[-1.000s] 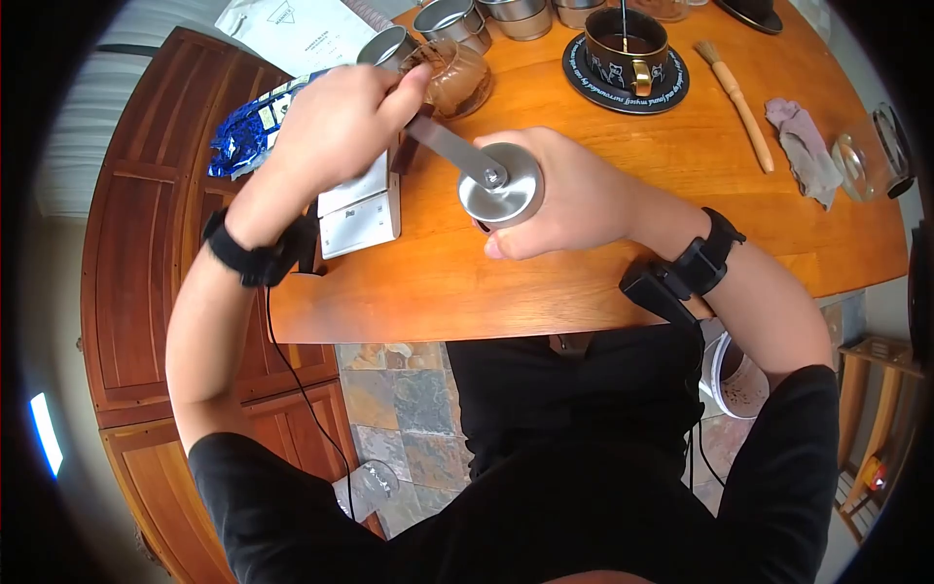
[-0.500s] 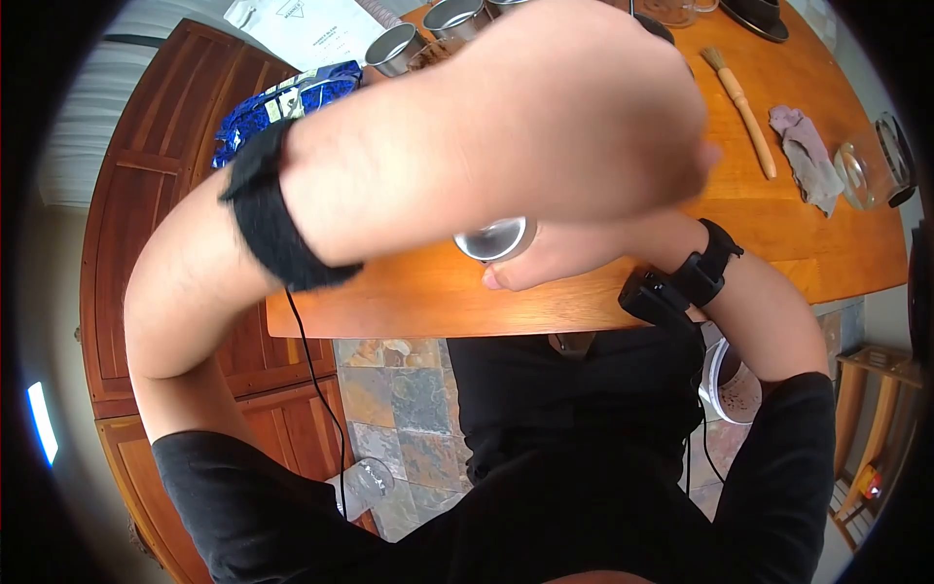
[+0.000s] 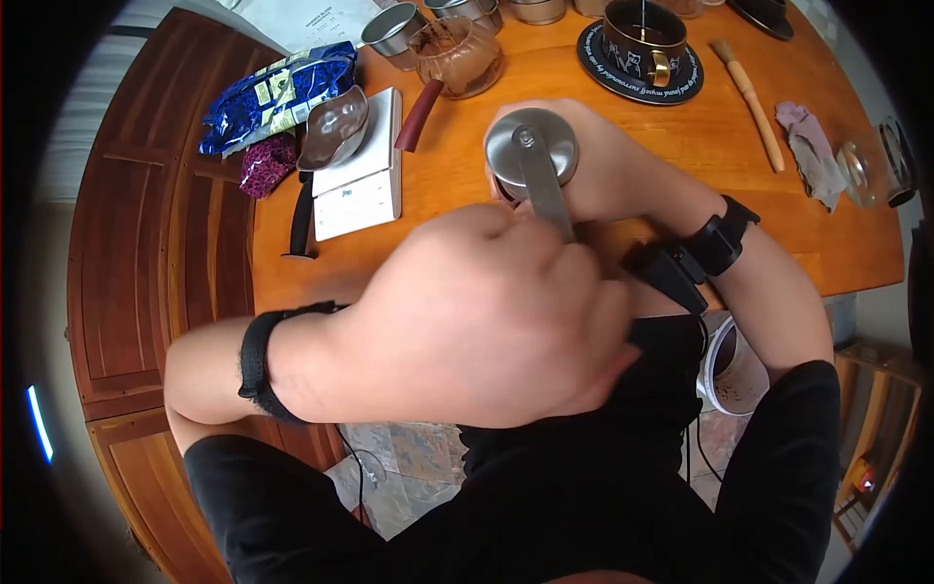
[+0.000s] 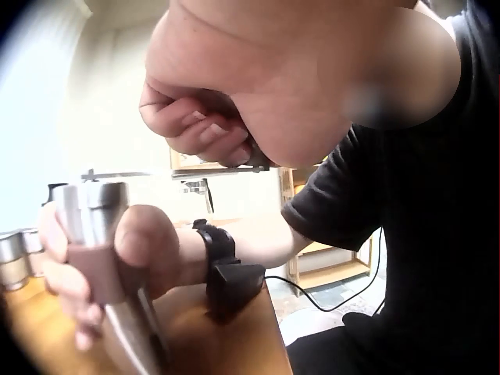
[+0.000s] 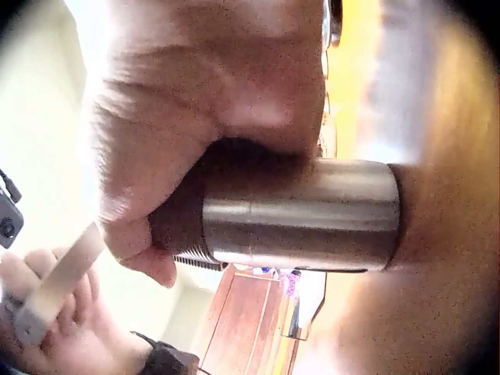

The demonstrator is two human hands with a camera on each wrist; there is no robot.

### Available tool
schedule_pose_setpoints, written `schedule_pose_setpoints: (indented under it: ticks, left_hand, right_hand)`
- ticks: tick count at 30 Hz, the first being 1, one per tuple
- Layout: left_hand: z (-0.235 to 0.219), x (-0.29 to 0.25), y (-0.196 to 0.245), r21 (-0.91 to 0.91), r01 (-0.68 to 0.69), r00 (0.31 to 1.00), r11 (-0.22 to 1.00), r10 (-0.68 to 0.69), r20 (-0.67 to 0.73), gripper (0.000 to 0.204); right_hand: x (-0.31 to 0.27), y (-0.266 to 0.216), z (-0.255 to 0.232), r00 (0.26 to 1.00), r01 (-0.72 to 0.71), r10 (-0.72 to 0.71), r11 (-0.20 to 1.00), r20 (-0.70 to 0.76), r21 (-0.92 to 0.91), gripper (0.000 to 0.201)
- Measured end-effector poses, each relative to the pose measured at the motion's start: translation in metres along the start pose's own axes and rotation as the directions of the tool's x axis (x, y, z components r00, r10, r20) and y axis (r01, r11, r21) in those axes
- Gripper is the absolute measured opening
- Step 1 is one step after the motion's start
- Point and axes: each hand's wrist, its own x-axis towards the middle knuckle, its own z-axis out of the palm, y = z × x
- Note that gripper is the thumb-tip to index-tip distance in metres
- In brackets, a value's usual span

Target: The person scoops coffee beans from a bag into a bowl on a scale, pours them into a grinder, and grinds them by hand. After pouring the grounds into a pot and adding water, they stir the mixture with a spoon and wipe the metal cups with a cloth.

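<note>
A steel hand coffee grinder (image 3: 559, 136) with a flat crank arm (image 3: 545, 195) on top is held upright over the table's near part. My right hand (image 3: 608, 161) wraps round its upper body, on the dark band seen in the right wrist view, where the bare steel lower barrel (image 5: 305, 226) shows. My left hand (image 3: 486, 311) is curled round the crank's outer end, close to my body. In the left wrist view its fingers (image 4: 211, 137) fold into the palm above the arm's end, hiding the knob.
Left on the table are a white scale (image 3: 360, 209), a smoky plastic cup (image 3: 336, 131) and a blue bag (image 3: 282, 97). Behind stand a brown-stained glass pot (image 3: 467, 68) and metal cups (image 3: 394, 34). A black cup (image 3: 642, 39), brush (image 3: 749, 102) and cloth (image 3: 808, 156) lie right.
My left hand has swung the crank from the far left, across over the grinder, round to the near side. My right hand keeps its hold, with the grinder shifted slightly right.
</note>
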Motion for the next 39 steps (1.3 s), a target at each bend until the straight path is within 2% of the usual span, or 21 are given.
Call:
schedule_pose_setpoints:
  ticks: [5, 7, 8, 12, 14, 15, 16, 17, 18, 20, 23, 27, 30, 31, 33, 35, 37, 39]
  left_hand:
    - [-0.011, -0.034, -0.023, -0.078, 0.116, 0.993, 0.99, -0.116, 0.005, 0.031]
    - [-0.015, -0.048, -0.035, -0.083, 0.209, 0.977, 0.974, -0.203, 0.071, 0.031]
    - [-0.015, -0.055, -0.042, -0.079, 0.254, 0.964, 0.964, -0.245, 0.103, 0.031]
    - [-0.009, -0.073, -0.072, -0.001, 0.477, 0.875, 0.879, -0.474, 0.096, 0.033]
    - [-0.005, -0.073, -0.084, -0.107, 0.644, 0.764, 0.758, -0.631, 0.131, 0.038]
    - [-0.006, -0.068, -0.09, -0.065, 0.663, 0.746, 0.746, -0.651, 0.141, 0.041]
    - [-0.006, -0.062, -0.097, -0.022, 0.683, 0.724, 0.73, -0.673, 0.149, 0.045]
    - [-0.003, -0.055, -0.105, -0.05, 0.669, 0.74, 0.741, -0.659, 0.136, 0.049]
    - [-0.001, -0.049, -0.113, -0.061, 0.699, 0.711, 0.712, -0.686, 0.155, 0.051]
    - [-0.001, -0.031, -0.123, -0.008, 0.722, 0.679, 0.692, -0.707, 0.195, 0.054]
    - [0.002, -0.001, -0.132, -0.158, 0.701, 0.71, 0.695, -0.66, 0.245, 0.054]
    - [0.007, 0.047, -0.133, -0.069, 0.66, 0.737, 0.748, -0.626, 0.255, 0.059]
    - [0.009, 0.079, -0.113, -0.11, 0.626, 0.768, 0.772, -0.584, 0.263, 0.059]
    - [0.017, 0.082, -0.119, -0.063, 0.5, 0.858, 0.864, -0.484, 0.171, 0.054]
    - [-0.006, 0.098, -0.109, -0.007, 0.426, 0.85, 0.905, -0.398, 0.346, 0.057]
    - [-0.023, 0.108, -0.1, 0.026, 0.379, 0.816, 0.925, -0.348, 0.462, 0.059]
    - [-0.03, 0.114, -0.088, 0.033, 0.35, 0.814, 0.936, -0.321, 0.484, 0.059]
    - [-0.033, 0.111, -0.079, 0.022, 0.313, 0.843, 0.95, -0.288, 0.454, 0.059]
  right_hand:
    - [0.001, -0.016, 0.0, 0.986, -0.167, 0.168, 0.976, 0.003, 0.138, 0.029]
    - [-0.001, -0.015, -0.003, 0.967, -0.256, 0.252, 0.937, 0.048, 0.236, 0.03]
    - [-0.001, -0.014, -0.003, 0.969, -0.246, 0.24, 0.944, 0.05, 0.219, 0.03]
    - [-0.004, -0.013, 0.0, 0.977, -0.213, 0.208, 0.967, 0.048, 0.141, 0.032]
    - [-0.003, -0.016, 0.003, 0.98, -0.197, 0.194, 0.977, 0.049, 0.086, 0.032]
    - [-0.004, -0.011, 0.004, 0.985, -0.165, 0.158, 0.982, 0.069, 0.096, 0.032]
    - [-0.004, -0.015, 0.003, 0.977, -0.202, 0.194, 0.973, 0.084, 0.112, 0.032]
    - [-0.005, -0.023, 0.003, 0.968, -0.24, 0.228, 0.962, 0.1, 0.128, 0.032]
    - [-0.005, -0.028, 0.003, 0.958, -0.276, 0.261, 0.95, 0.115, 0.143, 0.032]
    - [-0.005, -0.025, 0.006, 0.967, -0.233, 0.218, 0.965, 0.129, 0.122, 0.032]
    - [-0.005, -0.023, 0.008, 0.961, -0.244, 0.219, 0.959, 0.169, 0.145, 0.033]
    - [-0.007, -0.02, 0.011, 0.961, -0.247, 0.219, 0.955, 0.169, 0.166, 0.035]
    - [-0.006, -0.021, 0.011, 0.963, -0.248, 0.222, 0.953, 0.156, 0.176, 0.035]
    - [-0.006, -0.023, 0.011, 0.958, -0.268, 0.24, 0.946, 0.158, 0.183, 0.035]
    - [-0.007, -0.035, 0.008, 0.926, -0.364, 0.33, 0.909, 0.184, 0.204, 0.034]
    - [-0.006, -0.025, 0.013, 0.966, -0.238, 0.22, 0.961, 0.133, 0.137, 0.035]
    - [-0.004, -0.022, 0.015, 0.983, -0.162, 0.153, 0.983, 0.1, 0.084, 0.036]
    - [-0.003, -0.023, 0.017, 0.987, -0.145, 0.142, 0.988, 0.082, 0.044, 0.037]
